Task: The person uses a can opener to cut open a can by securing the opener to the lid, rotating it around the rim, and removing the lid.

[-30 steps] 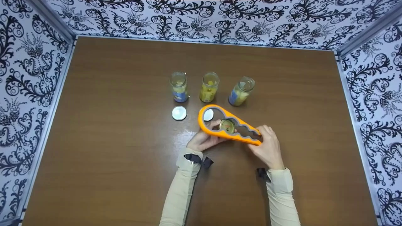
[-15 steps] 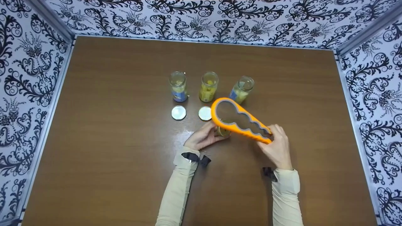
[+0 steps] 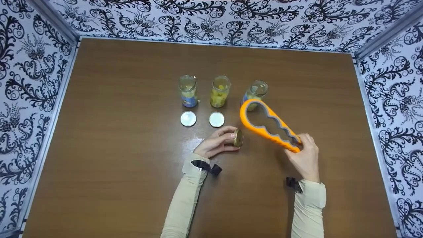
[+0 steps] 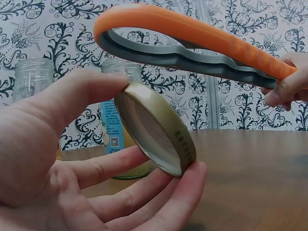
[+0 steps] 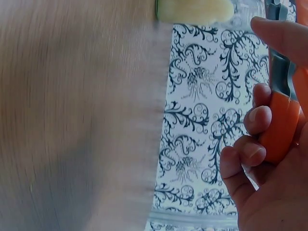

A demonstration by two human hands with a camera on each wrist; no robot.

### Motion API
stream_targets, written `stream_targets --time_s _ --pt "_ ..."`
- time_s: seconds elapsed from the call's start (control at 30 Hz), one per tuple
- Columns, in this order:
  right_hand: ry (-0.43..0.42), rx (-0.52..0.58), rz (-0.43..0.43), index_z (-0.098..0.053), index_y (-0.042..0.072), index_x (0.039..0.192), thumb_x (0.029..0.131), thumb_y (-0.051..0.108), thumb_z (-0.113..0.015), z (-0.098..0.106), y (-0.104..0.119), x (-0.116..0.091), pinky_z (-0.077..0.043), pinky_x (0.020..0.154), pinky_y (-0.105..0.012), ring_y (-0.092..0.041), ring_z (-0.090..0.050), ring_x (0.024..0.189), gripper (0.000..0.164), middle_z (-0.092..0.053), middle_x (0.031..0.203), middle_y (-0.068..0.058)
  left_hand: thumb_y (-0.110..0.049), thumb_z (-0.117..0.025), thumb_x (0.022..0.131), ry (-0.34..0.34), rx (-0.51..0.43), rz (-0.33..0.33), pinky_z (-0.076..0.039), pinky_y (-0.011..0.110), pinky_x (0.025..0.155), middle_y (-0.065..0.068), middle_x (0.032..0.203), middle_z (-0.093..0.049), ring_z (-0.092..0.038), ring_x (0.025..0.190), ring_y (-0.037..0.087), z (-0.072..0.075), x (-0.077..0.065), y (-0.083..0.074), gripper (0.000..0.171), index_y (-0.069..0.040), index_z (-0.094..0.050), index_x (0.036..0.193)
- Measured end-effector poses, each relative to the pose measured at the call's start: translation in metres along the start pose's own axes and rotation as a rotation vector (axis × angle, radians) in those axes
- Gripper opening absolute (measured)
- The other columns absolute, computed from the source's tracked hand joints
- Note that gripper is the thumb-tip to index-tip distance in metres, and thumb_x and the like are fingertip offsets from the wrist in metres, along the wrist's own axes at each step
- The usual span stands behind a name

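Note:
My left hand [image 3: 216, 143] pinches a gold jar lid [image 4: 161, 130] between thumb and fingers. The lid stands tilted on edge, its pale inner side toward the palm in the left wrist view. My right hand [image 3: 305, 158] grips the narrow end of an orange jar opener [image 3: 261, 130] with a grey scalloped inner edge. In the right wrist view several fingers curl round its orange handle [image 5: 280, 127]. The opener is held in the air, and its wide loop overlaps the right-hand jar [image 3: 258, 90] in the head view. Nothing sits inside the loop.
A lidless glass jar with a blue label [image 3: 188, 92] and a jar with yellow contents [image 3: 219, 92] stand left of the right-hand jar. Two lids, a left one [image 3: 188, 119] and a right one [image 3: 216, 119], lie white side up on the wooden table [image 3: 115, 148]. Patterned panels [image 3: 211, 23] border it.
My right hand has drawn the jar opener rightward, off the gold lid and away from my left hand. The left hand has tipped the lid onto its edge.

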State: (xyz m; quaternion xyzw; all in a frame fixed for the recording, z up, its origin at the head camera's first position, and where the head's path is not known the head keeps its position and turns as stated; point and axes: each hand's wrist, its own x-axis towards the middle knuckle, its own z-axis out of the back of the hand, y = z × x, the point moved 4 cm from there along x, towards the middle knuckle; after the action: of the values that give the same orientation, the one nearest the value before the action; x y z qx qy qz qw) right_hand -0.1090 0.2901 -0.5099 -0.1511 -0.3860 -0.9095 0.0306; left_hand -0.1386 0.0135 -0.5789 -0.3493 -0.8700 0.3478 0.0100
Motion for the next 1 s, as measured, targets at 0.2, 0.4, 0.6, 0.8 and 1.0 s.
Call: stream_targets --time_s 0.2,0.4,0.6,0.8,1.0 --pt "-0.024 -0.027 -0.039 -0.061 -0.005 0.087 0.063 -0.010 -0.074 0.011 -0.008 -0.001 -0.038 0.070 -0.022 -0.018 -0.047 0.081 0.028 -0.055 0.082 -0.014 0.001 -0.051 0.093 -0.036 0.046 0.021 -0.047 0.051 0.091 0.017 0.111 -0.061 -0.064 0.092 0.025 -0.002 0.005 -0.003 0.025 -0.010 -0.058 0.113" --pt "-0.063 -0.049 -0.075 -0.061 -0.006 0.087 0.063 -0.011 -0.074 0.023 -0.016 -0.002 -0.037 0.070 -0.023 -0.016 -0.045 0.080 0.028 -0.055 0.082 -0.014 0.005 -0.059 0.089 -0.100 0.142 0.048 -0.052 0.044 0.084 0.011 0.100 -0.063 -0.062 0.087 0.019 -0.006 0.014 -0.011 0.026 -0.005 -0.058 0.113" --pt "-0.105 -0.057 -0.097 -0.060 -0.007 0.085 0.063 -0.012 -0.074 0.033 -0.021 -0.004 -0.036 0.069 -0.023 -0.014 -0.044 0.078 0.027 -0.055 0.080 -0.014 0.007 -0.068 0.082 -0.168 0.357 0.078 -0.053 0.038 0.083 0.009 0.099 -0.059 -0.060 0.085 0.018 -0.011 0.025 -0.020 0.038 0.003 -0.057 0.119" --pt "-0.112 -0.076 -0.139 -0.061 -0.007 0.086 0.065 -0.010 -0.075 0.037 -0.022 -0.006 -0.036 0.070 -0.021 -0.012 -0.044 0.079 0.026 -0.056 0.082 -0.013 0.006 -0.075 0.078 -0.210 0.567 0.093 -0.055 0.032 0.076 0.010 0.099 -0.059 -0.059 0.085 0.017 -0.019 0.039 -0.029 0.043 0.003 -0.059 0.118" --pt "-0.122 -0.094 -0.149 -0.060 -0.006 0.085 0.066 -0.008 -0.075 0.038 -0.024 -0.008 -0.036 0.070 -0.023 -0.014 -0.044 0.077 0.024 -0.054 0.081 -0.013 0.007 -0.077 0.075 -0.222 0.675 0.082 -0.055 0.033 0.074 0.016 0.100 -0.062 -0.058 0.082 0.016 -0.028 0.053 -0.035 0.043 0.003 -0.061 0.115"
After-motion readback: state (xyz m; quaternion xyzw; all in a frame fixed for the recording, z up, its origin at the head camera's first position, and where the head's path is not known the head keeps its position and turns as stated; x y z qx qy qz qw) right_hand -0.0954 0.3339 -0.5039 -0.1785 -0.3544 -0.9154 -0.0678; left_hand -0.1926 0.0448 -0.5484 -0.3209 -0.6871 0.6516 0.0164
